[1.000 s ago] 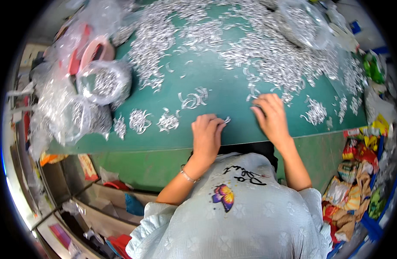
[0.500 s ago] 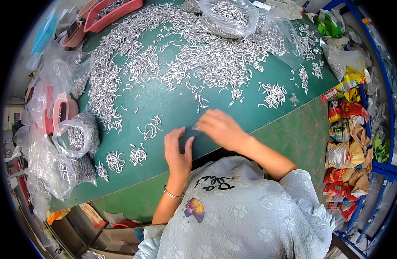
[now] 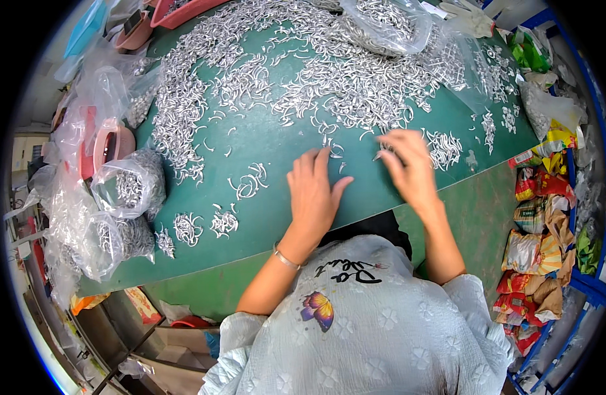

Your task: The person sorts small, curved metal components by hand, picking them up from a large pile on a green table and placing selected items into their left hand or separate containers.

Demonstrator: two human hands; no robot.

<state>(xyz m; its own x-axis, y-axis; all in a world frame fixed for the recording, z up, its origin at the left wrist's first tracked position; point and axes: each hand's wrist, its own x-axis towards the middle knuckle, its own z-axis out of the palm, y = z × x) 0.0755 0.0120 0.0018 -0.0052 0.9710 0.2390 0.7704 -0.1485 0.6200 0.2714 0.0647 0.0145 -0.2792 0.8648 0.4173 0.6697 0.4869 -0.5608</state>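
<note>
Small curved silver metal pieces [image 3: 356, 89] cover much of the green table in a broad heap. My left hand [image 3: 311, 191] is over the bare stretch in front of it, fingers stretched forward and thumb spread. Its fingertips lie beside a few loose pieces [image 3: 334, 150]. To the right, my right hand [image 3: 412, 168] has bent fingers with a gap between them and the thumb. One silver sliver [image 3: 376, 157] shows at the thumb tip; whether it touches the skin I cannot tell. Just beyond that hand sits a small pile of pieces [image 3: 446, 150].
Small piles of pieces [image 3: 224, 222] lie at the left front. Filled plastic bags [image 3: 128, 187] and a pink basket [image 3: 115, 141] line the left edge. A clear bag [image 3: 388, 29] of pieces stands at the back. Coloured packets [image 3: 530, 253] hang on a blue rack at right.
My hands, close together before, have moved apart and forward. The left hand has reached toward the loose pieces; the right has moved rightward near the small pile. The view has shifted slightly.
</note>
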